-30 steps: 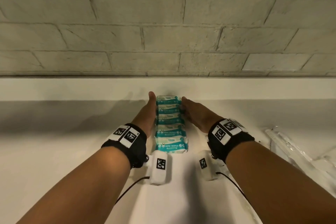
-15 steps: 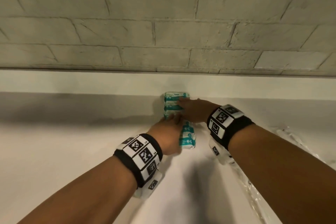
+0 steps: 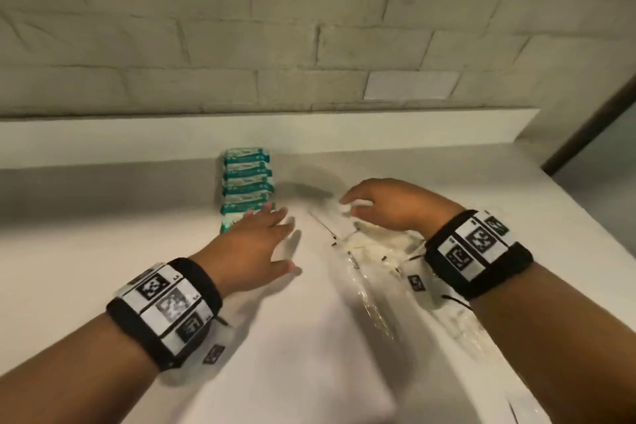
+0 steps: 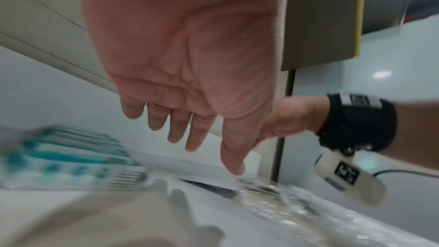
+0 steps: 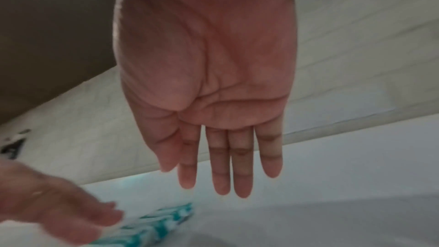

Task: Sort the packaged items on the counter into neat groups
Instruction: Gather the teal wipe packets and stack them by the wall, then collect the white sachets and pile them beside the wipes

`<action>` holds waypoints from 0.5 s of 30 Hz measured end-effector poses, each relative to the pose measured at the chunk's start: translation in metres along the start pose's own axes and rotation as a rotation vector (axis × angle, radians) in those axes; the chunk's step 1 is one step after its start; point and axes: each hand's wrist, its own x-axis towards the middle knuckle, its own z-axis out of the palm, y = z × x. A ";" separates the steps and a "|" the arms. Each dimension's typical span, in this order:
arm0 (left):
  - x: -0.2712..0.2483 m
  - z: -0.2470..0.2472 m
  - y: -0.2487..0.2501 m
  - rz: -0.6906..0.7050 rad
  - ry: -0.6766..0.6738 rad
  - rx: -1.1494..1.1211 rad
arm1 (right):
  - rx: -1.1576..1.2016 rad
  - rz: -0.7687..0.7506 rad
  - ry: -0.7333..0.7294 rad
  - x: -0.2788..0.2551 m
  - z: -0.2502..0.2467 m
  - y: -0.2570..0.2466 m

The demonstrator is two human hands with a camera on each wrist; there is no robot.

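Observation:
Several teal-and-white packets (image 3: 247, 182) lie in a straight row running back to the ledge; they are blurred in the wrist views (image 4: 66, 161) (image 5: 154, 226). My left hand (image 3: 265, 241) hovers palm down with fingers spread, just right of the row's near end, holding nothing (image 4: 190, 129). My right hand (image 3: 371, 203) is over a loose heap of clear plastic packets (image 3: 371, 251) to the right of the row. Its fingers are straight and hold nothing (image 5: 225, 166). The clear packets trail toward the near right (image 4: 273, 200).
The white counter (image 3: 137, 251) ends at a raised ledge (image 3: 309, 127) below a brick wall. Its right edge (image 3: 568, 189) drops off beside a dark door frame (image 3: 592, 127). Bare counter lies left of the teal row.
Both hands have come off the teal row. The left hand drew back and opened; the right hand swung right over the clear packets. The view has turned right.

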 end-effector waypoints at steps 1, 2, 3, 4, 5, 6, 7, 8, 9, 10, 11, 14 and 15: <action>-0.001 0.003 0.016 0.017 -0.038 0.000 | 0.002 0.072 0.003 -0.023 -0.001 0.024; -0.001 0.004 0.028 0.031 -0.065 0.003 | 0.006 0.145 -0.004 -0.042 -0.002 0.045; -0.001 0.005 0.042 0.047 -0.084 0.016 | 0.006 0.214 -0.017 -0.060 -0.002 0.065; 0.001 0.006 0.058 0.068 -0.101 0.033 | -0.002 0.278 -0.031 -0.082 -0.002 0.084; 0.003 0.006 0.072 0.083 -0.114 0.041 | -0.028 0.325 -0.053 -0.097 0.001 0.100; 0.007 0.006 0.089 0.093 -0.126 0.043 | -0.062 0.356 -0.081 -0.114 0.004 0.114; 0.013 0.006 0.101 0.098 -0.133 0.038 | -0.090 0.371 -0.115 -0.126 0.010 0.123; 0.019 0.007 0.113 0.101 -0.136 0.037 | -0.103 0.366 -0.153 -0.137 0.016 0.129; 0.026 0.008 0.127 0.102 -0.137 0.037 | -0.112 0.343 -0.199 -0.147 0.024 0.134; 0.031 0.009 0.138 0.106 -0.136 0.030 | -0.125 0.306 -0.248 -0.153 0.031 0.137; 0.036 0.009 0.152 0.109 -0.136 0.022 | -0.144 0.270 -0.290 -0.158 0.039 0.142; 0.047 0.012 0.179 0.116 -0.238 0.055 | -0.143 0.260 -0.278 -0.161 0.045 0.165; 0.049 0.014 0.183 0.113 -0.301 0.068 | -0.137 0.290 -0.249 -0.162 0.042 0.173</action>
